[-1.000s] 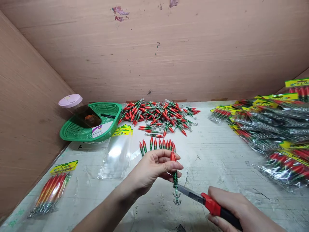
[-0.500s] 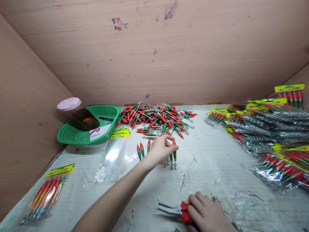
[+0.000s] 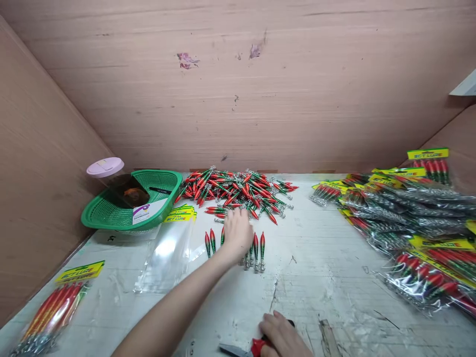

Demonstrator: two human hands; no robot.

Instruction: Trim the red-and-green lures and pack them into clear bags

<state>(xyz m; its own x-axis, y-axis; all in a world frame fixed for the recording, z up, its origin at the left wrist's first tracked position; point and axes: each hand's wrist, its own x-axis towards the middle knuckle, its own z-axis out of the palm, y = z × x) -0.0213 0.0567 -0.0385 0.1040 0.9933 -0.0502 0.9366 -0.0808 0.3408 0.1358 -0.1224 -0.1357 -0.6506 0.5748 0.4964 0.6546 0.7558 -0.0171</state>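
Note:
My left hand (image 3: 238,232) reaches over the table at the near edge of a heap of red-and-green fishing lures (image 3: 241,187). Its fingers are bent downward and close together; whatever lies beneath them is hidden. Below and beside this hand runs a row of several similar lures (image 3: 262,248), red ends pointing away from me and metal hooks toward me; the forearm and hand cover part of the row. At the bottom edge, my right hand (image 3: 282,334) is closed around red-handled pliers (image 3: 256,346), whose grey jaws point left.
Left of the row lie clear plastic bags (image 3: 163,263) with yellow header cards. Behind them a green basket (image 3: 169,210) holds a lidded cup (image 3: 128,191). One filled lure pack (image 3: 59,307) lies at front left. Packed lures (image 3: 401,208) are piled on the right. Wooden panels enclose the table.
The lure that my left hand held now lies at the right end of the row. That hand has moved left to the heap. My right hand and the pliers appear lower and further left.

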